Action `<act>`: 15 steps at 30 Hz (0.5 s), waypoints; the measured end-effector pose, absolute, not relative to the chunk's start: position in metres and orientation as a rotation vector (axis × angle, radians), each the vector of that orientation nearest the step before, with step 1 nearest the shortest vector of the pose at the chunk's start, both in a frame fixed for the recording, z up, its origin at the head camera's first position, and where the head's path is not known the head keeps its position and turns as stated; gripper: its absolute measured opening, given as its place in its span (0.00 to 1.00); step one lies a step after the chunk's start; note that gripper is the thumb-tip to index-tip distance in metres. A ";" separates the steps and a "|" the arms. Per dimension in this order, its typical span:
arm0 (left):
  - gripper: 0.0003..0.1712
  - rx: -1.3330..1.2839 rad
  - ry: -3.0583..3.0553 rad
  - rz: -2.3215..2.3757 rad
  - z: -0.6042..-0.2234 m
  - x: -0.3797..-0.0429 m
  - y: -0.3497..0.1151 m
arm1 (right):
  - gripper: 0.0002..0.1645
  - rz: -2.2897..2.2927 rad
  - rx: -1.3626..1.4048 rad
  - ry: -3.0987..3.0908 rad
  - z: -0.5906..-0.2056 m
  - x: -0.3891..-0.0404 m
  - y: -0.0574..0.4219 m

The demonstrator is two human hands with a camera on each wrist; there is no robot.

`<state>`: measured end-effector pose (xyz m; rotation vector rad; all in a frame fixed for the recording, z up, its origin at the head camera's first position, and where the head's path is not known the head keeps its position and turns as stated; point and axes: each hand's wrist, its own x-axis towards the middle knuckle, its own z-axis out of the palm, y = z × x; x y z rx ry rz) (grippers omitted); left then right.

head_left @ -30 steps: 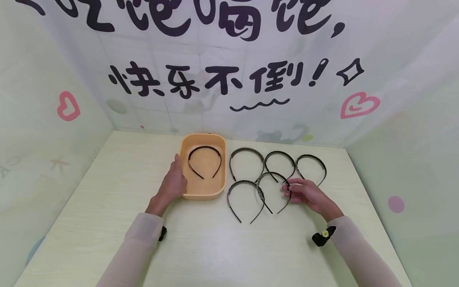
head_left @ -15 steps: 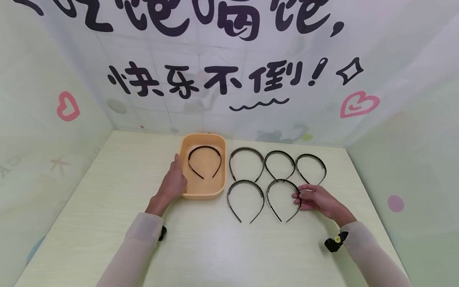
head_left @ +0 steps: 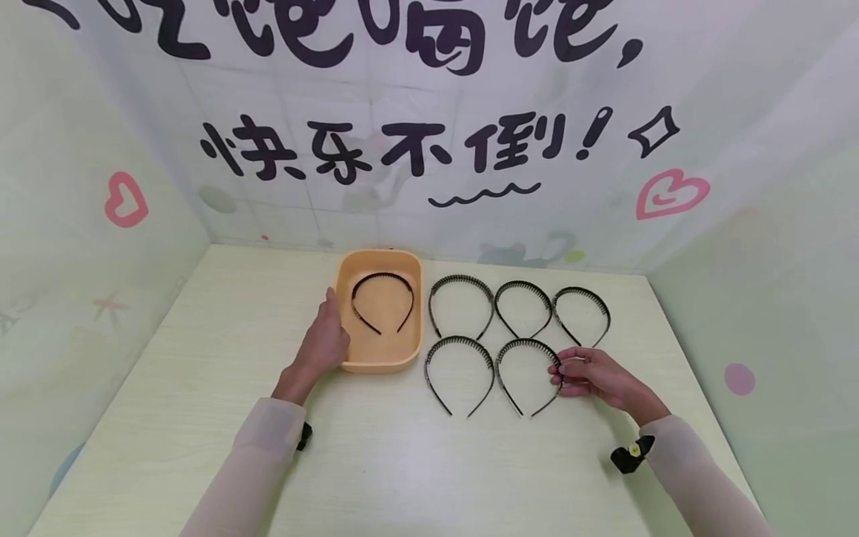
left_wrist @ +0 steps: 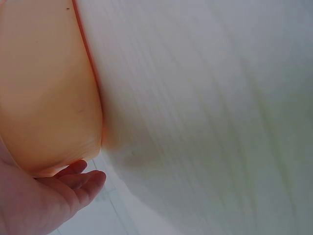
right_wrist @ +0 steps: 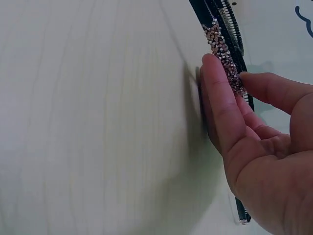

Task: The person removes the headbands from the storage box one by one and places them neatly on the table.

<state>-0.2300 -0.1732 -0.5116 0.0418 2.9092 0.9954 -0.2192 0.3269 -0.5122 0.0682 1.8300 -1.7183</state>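
- Pale table (head_left: pixel 403 477), lettered wall (head_left: pixel 268 216) behind.
- Right hand (head_left: pixel 593 375) pinches the sparkly headband (head_left: pixel 528 341), near row's right, apparently positioning it; releasing calls for parted fingers.
- Left hand (head_left: pixel 326 339) grips the tray (head_left: pixel 381 368) (another headband (head_left: pixel 382 274) inside).

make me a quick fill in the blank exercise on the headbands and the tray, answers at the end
In the head view, the left hand grips the tray on its ____ side.
Counting headbands inside the tray gives ____.
Counting headbands outside the tray gives ____.
Of the near row's two, the right hand pinches the headband on the ____.

Missing words: left; one; five; right.
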 end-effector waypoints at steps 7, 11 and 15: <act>0.42 0.050 2.919 0.982 -0.512 -0.232 -0.172 | 0.19 -1.599 0.034 1.915 -0.503 -0.221 0.328; 0.42 0.048 2.925 0.975 -0.512 -0.231 -0.173 | 0.22 -1.506 0.020 2.010 -0.499 -0.223 0.329; 0.42 0.040 2.923 0.975 -0.513 -0.231 -0.173 | 0.24 -1.453 0.018 2.064 -0.497 -0.224 0.328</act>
